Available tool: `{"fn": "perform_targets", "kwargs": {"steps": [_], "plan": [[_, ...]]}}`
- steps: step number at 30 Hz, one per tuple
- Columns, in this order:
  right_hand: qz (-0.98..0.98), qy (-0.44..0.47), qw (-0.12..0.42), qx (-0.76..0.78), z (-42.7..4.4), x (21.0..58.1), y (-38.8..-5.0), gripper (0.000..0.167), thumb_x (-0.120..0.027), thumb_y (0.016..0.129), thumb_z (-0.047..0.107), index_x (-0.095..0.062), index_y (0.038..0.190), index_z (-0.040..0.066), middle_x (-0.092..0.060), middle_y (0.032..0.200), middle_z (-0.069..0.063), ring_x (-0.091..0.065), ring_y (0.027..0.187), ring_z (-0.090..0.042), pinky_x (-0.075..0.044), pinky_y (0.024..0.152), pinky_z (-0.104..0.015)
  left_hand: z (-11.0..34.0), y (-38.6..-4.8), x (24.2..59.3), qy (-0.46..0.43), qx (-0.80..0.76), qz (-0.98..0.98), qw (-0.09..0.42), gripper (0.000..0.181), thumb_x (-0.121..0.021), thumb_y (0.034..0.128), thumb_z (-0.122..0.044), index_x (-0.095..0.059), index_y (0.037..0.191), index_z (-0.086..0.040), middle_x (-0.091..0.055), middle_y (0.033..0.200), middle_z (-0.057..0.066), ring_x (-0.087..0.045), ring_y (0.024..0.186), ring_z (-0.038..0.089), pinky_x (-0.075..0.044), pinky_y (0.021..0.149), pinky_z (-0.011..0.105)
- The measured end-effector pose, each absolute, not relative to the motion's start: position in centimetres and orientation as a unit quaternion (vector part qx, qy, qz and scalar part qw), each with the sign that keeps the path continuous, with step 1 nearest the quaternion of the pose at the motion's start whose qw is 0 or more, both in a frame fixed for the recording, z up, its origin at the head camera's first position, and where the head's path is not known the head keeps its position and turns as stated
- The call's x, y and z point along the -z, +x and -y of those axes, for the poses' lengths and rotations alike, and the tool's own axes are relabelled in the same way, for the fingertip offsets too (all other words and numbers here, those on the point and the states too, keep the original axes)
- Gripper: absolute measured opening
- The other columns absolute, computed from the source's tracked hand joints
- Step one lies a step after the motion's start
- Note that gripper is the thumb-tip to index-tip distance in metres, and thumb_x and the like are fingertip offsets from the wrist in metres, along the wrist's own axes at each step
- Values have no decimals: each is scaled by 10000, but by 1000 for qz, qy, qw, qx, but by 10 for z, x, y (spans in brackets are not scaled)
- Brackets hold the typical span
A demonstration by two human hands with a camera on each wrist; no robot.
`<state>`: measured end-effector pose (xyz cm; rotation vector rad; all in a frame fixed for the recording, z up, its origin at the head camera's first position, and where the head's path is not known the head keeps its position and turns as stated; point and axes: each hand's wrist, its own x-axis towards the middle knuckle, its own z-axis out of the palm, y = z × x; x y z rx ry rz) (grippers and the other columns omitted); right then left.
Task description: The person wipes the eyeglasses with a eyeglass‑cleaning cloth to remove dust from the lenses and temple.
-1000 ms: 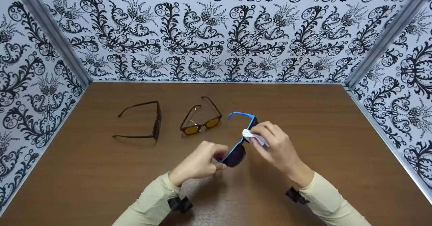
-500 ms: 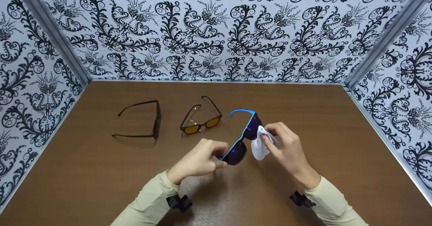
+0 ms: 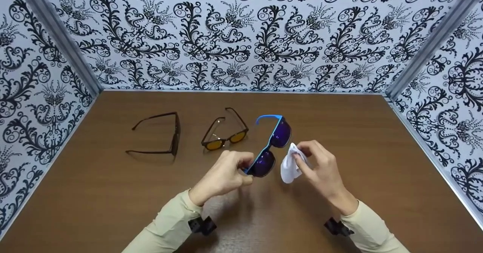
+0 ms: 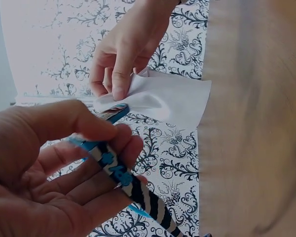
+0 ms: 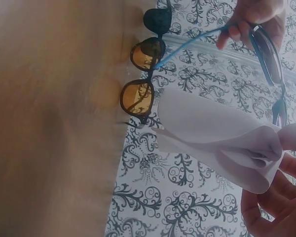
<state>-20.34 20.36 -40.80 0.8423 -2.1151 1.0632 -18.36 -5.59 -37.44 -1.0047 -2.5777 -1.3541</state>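
My left hand (image 3: pixel 224 177) pinches a pair of blue-framed sunglasses (image 3: pixel 281 134) near one hinge, holding them above the table. Their dark purple lenses face right, and one blue temple reaches toward the back. In the left wrist view, a temple (image 4: pixel 133 185) with a black-and-white striped pattern runs from under my thumb. A folded white cloth (image 3: pixel 289 168) hangs from the thumb and fingers of my right hand (image 3: pixel 320 168), just right of the sunglasses. Head-on, cloth and lenses stand apart. The right wrist view shows the cloth (image 5: pixel 217 138) bunched at my fingertips.
Glasses with amber lenses (image 3: pixel 225 140) lie with temples open on the brown table (image 3: pixel 339 121), behind my left hand. Farther left lie dark-framed glasses (image 3: pixel 175 134), also unfolded. Patterned panels (image 3: pixel 241 37) enclose the back and both sides.
My right hand has drawn the cloth off the lens, moving right, and the cloth now hangs down more. My left hand has raised the sunglasses slightly, turning their lenses more into view.
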Motion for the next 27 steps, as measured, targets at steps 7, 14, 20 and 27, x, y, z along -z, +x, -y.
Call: {"fn": "perform_targets", "kwargs": {"steps": [7, 14, 20, 27], "plan": [[800, 333, 291, -404, -195, 414, -201, 215, -699, 792, -89, -635, 962, 25, -617, 861, -31, -577, 751, -147, -467, 688, -212, 51, -186, 376, -303, 464, 826, 99, 170, -664, 696, 75, -587, 724, -73, -597, 662, -39, -481, 618, 41, -428, 581, 210], [798, 350, 281, -403, -188, 418, -197, 208, -691, 797, -90, -627, 961, 22, -610, 868, -33, -585, 762, -141, -466, 699, -176, 50, -195, 379, -265, 486, 817, 159, 88, -677, 793, 56, -691, 837, -18, -683, 751, 33, -588, 643, 89, -516, 594, 266], [801, 356, 277, -394, -183, 419, -193, 193, -695, 803, -68, -625, 956, 27, -609, 879, -19, -586, 780, -128, -473, 707, -187, 46, -206, 384, -227, 479, 822, 208, 27, -683, 847, 11, -698, 868, 2, -677, 755, 46, -535, 621, 86, -469, 584, 255], [802, 366, 270, -386, -178, 421, -185, 203, -698, 806, -66, -625, 960, 45, -604, 886, -6, -590, 778, -120, -484, 696, -209, 46, -218, 392, -167, 440, 847, 246, 119, -590, 893, -8, -629, 782, 7, -538, 579, -2, -377, 481, 46, -336, 475, 217]]}}
